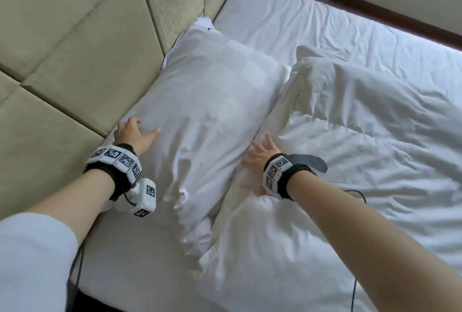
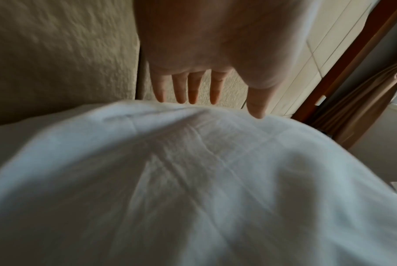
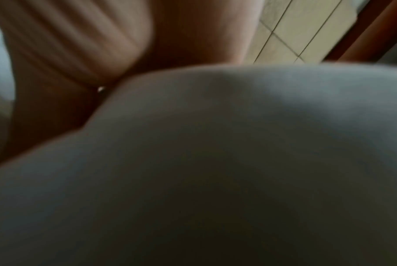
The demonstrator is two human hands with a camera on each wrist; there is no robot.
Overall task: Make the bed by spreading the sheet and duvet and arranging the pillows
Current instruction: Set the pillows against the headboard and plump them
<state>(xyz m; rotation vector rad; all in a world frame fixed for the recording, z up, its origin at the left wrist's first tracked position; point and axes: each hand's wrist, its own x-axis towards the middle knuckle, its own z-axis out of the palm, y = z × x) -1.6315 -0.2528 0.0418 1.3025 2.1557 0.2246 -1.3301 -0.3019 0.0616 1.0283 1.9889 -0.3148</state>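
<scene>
1. White cotton fills the near ground: your left forearm comes in from the lower left and your right from the lower right, each wearing a wrist band with printed markers.
2. Your left hand (image 1: 132, 134) lies on the headboard side of the pillow (image 1: 212, 112), fingers (image 2: 192, 90) straight and spread, holding nothing. In the left wrist view the tips reach just over the crest of the fabric.
3. Your right hand (image 1: 260, 156) sits on the opposite side of the same pillow, in the seam where it meets the duvet (image 1: 362, 149). The fingers look spread and relaxed from the head view, pressing and not pinching; the right wrist view is too dark and blurred to confirm this.
4. That pillow lies lengthwise along the padded headboard (image 1: 75, 49), its near end creased and sagging towards the bed edge.
5. A second pillow corner (image 1: 203, 23) pokes out beyond the far end of the first, against the headboard.
6. Farther off, the sheet (image 1: 312, 24) lies fairly flat over the mattress, while the duvet is spread but rumpled, its top edge bunched beside the pillow.
7. You appear to be at the pillow step: squaring and plumping this one between both palms.
8. Your next move likely calls for pressing the sides inward evenly, then smoothing the creased near end so it sits flush with the headboard. Mind that your right hand does not drag the duvet edge out of line.
</scene>
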